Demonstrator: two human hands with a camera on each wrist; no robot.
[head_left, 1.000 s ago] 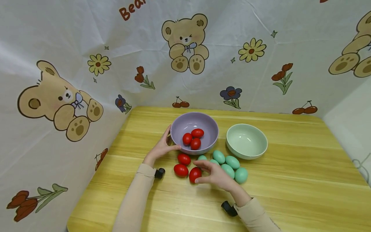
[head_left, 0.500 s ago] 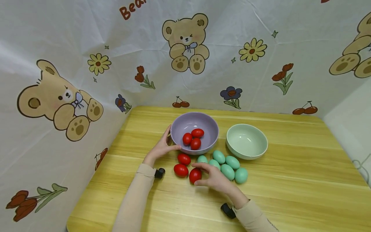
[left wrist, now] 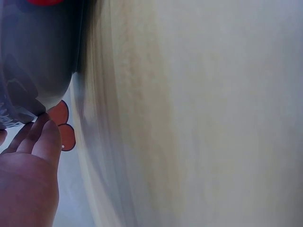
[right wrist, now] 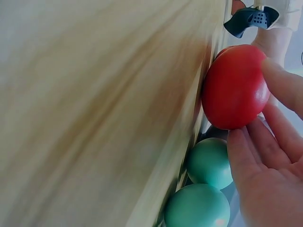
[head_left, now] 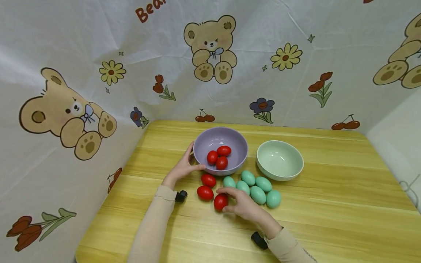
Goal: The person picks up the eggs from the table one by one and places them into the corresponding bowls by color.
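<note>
My left hand (head_left: 181, 168) holds the purple bowl (head_left: 221, 137) at its left side, thumb at the front rim and fingers along the wall. Several red eggs lie in that bowl. In front of it, my right hand (head_left: 245, 204) pinches a red egg (head_left: 220, 202) between thumb and fingers; in the right wrist view the red egg (right wrist: 235, 87) sits between thumb and fingertips, close to the tabletop. Two more red eggs, one nearer (head_left: 205, 193) and one farther (head_left: 208, 180), lie to its left. Several green eggs (head_left: 258, 195) are grouped beyond and right of the right hand.
A pale green bowl (head_left: 279, 174) with nothing in it stands right of the purple one. The wooden table (head_left: 342, 204) meets a bear-print cloth (head_left: 243, 98) at the back and left. Each wrist wears a black camera, one on the right (head_left: 259, 240).
The right hand has closed in on the nearest red egg, which has shifted slightly toward the front edge. My left hand and the purple bowl stay put.
</note>
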